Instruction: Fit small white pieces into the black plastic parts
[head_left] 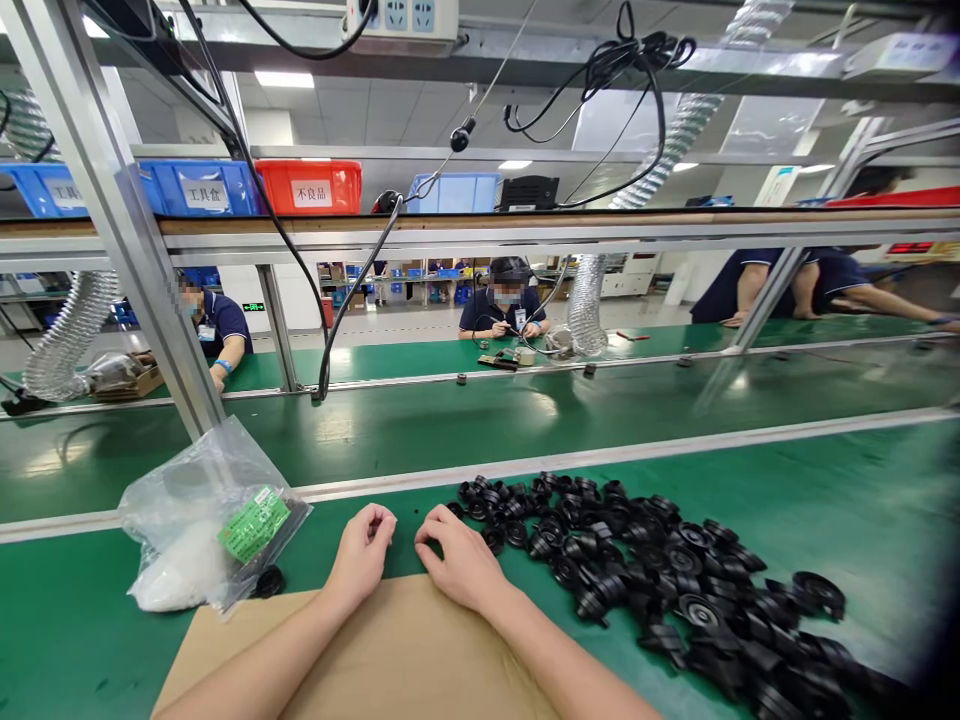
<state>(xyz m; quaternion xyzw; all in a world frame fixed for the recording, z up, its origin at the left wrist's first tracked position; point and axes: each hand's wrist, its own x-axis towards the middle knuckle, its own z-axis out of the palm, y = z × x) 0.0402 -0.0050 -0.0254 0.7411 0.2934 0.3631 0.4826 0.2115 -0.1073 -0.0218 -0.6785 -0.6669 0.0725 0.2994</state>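
My left hand (366, 545) is above the far edge of a brown cardboard sheet (405, 650), its fingers curled together; anything inside them is hidden. Facing it, my right hand (457, 555) has its thumb and fingers bent inward, and I cannot make out what they hold, if anything. The two hands are apart, with a tiny dark piece (417, 511) on the green table between them. A large heap of black round plastic parts (637, 560) spreads to the right of my right hand.
A clear plastic bag (187, 530) with white contents and a green label lies at the left, beside a single black part (268, 581). Metal posts (127, 220) and hanging cables (352, 290) rise beyond. Several people sit or stand across the green benches (420, 440). Bins (308, 187) line the shelf.
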